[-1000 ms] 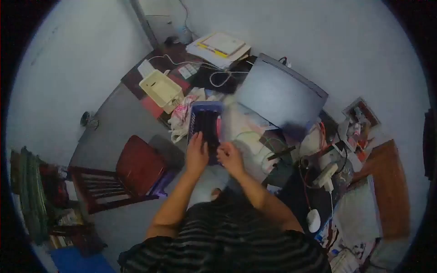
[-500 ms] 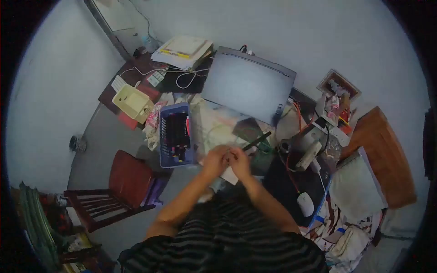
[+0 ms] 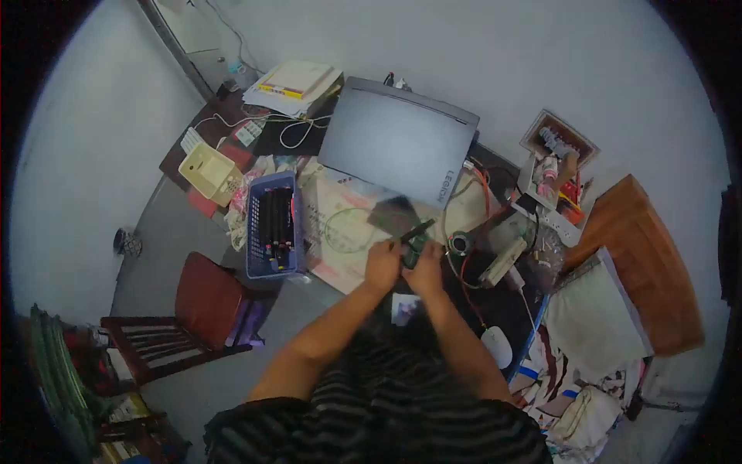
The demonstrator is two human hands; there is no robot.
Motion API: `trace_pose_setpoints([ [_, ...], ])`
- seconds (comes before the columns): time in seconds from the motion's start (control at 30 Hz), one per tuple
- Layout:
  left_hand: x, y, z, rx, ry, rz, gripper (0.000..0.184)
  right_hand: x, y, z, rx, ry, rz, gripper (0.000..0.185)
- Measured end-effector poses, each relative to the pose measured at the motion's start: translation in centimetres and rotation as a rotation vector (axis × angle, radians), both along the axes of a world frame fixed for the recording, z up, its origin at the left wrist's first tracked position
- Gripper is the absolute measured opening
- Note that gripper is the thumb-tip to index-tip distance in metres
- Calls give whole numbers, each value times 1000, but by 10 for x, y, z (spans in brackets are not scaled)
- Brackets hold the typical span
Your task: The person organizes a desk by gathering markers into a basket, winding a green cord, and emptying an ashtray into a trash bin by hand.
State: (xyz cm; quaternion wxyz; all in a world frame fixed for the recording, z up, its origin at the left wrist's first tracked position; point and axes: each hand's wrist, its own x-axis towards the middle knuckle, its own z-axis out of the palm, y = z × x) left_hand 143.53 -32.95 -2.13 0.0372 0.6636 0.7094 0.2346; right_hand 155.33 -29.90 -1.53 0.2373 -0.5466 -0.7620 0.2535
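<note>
The left hand (image 3: 383, 267) and right hand (image 3: 425, 269) are held curled; whether anything is gripped cannot be told. Between them a small dark item (image 3: 414, 251) is seen, a black rod (image 3: 420, 230) just beyond, then a closed laptop (image 3: 398, 139).

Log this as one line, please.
left hand: at black pen-like stick | right hand: by dark green item | blue basket: holds markers

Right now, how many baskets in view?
2. Blue basket, holding dark pens, left of the left hand; cream basket, further left and back. Others could be hidden in the clutter.
</note>
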Motion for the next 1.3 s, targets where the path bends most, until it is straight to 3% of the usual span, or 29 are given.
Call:
trace_pose_setpoints([
  [0.07,3,0,-3,-84,10,50,36,-1,3,-10,82,-37,10,66],
  [0.17,3,2,-14,-80,30,83,32,-3,1,8,-38,-27,0,62],
  [0.27,7,2,-8,15,5,124,13,-9,5,11,-157,-101,-21,64],
  [0.47,7,-2,20,-122,-98,131,13,-6,5,8,-131,-70,-19,69],
  [0.67,2,0,-1,-221,-169,146,24,-6,6,0,-102,-179,13,57],
  [0.77,-3,2,-4,-274,-343,237,20,-6,6,-2,-152,-86,-26,51],
  [0.87,-17,5,-34,-258,-451,174,19,-7,11,-28,-45,-72,-11,44],
  [0.97,-18,-5,-3,-345,-685,239,19,-12,12,-27,-54,-132,57,33],
  [1.07,-33,-7,-38,-385,-800,208,19,-17,15,-31,-200,-263,81,27],
  [1.17,-43,-18,-48,-368,-1099,298,15,-14,20,-54,-78,-273,162,29],
  [1.2,-47,-26,-25,-405,-1177,277,15,-23,10,-28,-84,-109,-49,26],
  [1.3,-58,-48,9,-228,-1433,322,18,-30,1,-17,19,95,-14,23],
])
